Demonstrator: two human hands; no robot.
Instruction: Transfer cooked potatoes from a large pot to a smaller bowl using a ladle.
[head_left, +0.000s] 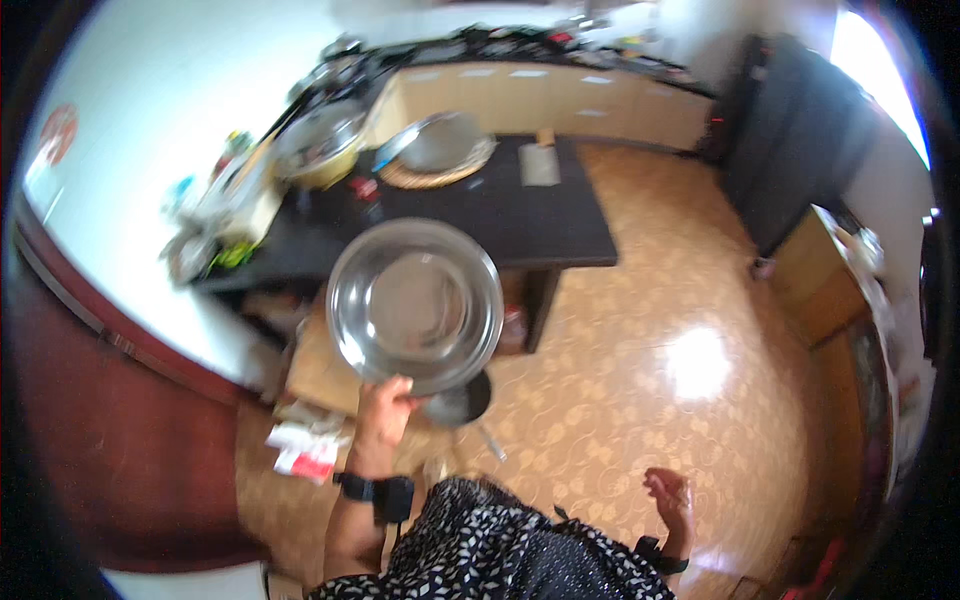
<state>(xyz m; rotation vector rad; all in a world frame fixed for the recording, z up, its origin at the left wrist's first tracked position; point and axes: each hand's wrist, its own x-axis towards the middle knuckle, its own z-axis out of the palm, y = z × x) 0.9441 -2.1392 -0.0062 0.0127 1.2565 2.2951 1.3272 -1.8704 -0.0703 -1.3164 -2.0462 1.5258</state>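
Observation:
My left hand (386, 412) grips the near rim of a round stainless steel bowl (416, 300), with the thumb over the edge. The bowl's shiny inside faces me, and I see nothing solid in it. It is held up in front of the near edge of a dark table (510, 217) and covers part of that edge. Down at my right side, my right hand (670, 491) hangs over the patterned floor. Its fingers are loosely curled and blurred, and nothing shows in them.
On the table lie a wicker tray (431, 178) with a large metal pan or lid (446, 142), a yellowish tub (322, 169) and a flat pale board (540, 165). A dark stool (465, 401) stands below the bowl. Kitchen cabinets (517, 97) line the back; a dark refrigerator (795, 142) stands right.

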